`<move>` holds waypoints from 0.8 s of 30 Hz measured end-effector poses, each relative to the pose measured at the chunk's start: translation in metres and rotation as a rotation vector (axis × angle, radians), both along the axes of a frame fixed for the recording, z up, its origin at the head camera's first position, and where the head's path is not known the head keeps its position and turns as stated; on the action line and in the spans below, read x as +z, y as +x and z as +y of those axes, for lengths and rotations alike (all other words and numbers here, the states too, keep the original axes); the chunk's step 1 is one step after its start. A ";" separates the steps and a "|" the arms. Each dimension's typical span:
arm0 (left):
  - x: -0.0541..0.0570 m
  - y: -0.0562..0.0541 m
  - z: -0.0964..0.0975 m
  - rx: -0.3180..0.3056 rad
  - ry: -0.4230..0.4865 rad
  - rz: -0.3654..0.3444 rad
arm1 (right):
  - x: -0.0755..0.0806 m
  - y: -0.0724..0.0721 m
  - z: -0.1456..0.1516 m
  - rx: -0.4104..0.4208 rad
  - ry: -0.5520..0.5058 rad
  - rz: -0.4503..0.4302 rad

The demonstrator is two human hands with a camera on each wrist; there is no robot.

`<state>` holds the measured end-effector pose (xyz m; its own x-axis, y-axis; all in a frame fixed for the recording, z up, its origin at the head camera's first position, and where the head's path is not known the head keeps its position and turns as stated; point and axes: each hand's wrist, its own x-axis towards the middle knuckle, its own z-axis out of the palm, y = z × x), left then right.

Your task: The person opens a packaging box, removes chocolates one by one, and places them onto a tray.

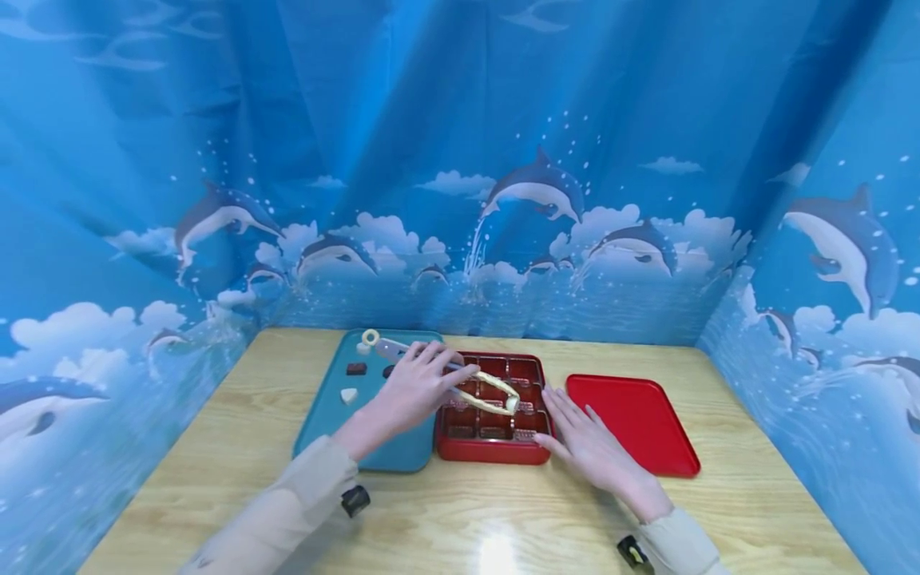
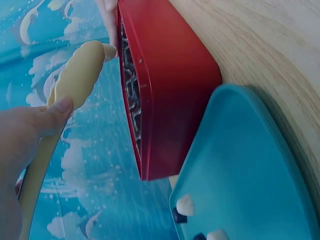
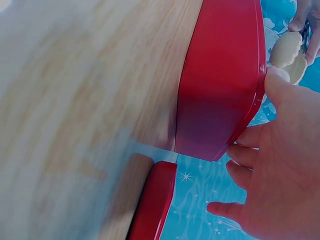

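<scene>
My left hand (image 1: 420, 379) grips a pair of tongs (image 1: 489, 406) with cream scalloped tips and a greyish handle. Between the tips is a small white piece (image 1: 512, 403), probably a candy, held above the right part of a red box (image 1: 496, 453). Inside the box, a divided plastic insert (image 1: 496, 432) forms several compartments. My right hand (image 1: 592, 447), fingers extended, touches the box's right rim. In the left wrist view, the white piece (image 2: 109, 52) pokes out from the tongs' end, above the box's opening. The right wrist view shows the thumb at the rim near the tongs (image 3: 286, 50).
A teal tray (image 1: 391, 451) lies left of the box. On it are a white heart-shaped piece (image 1: 348, 395), a dark brown block (image 1: 355, 368) and other small pieces, partly hidden by my left hand. A red lid (image 1: 640, 423) lies to the right on the wooden table (image 1: 431, 519).
</scene>
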<state>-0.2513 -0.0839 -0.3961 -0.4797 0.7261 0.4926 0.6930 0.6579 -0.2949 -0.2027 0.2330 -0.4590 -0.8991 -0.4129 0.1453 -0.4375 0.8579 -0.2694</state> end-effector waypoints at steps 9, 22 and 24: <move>0.000 0.001 -0.041 0.041 0.109 -0.009 | 0.000 -0.001 0.000 -0.012 -0.003 -0.005; 0.004 0.010 -0.103 0.127 0.151 0.018 | 0.000 -0.001 -0.001 -0.012 -0.006 -0.012; 0.005 0.011 -0.111 0.139 0.148 0.036 | 0.000 -0.001 -0.001 -0.014 -0.006 -0.016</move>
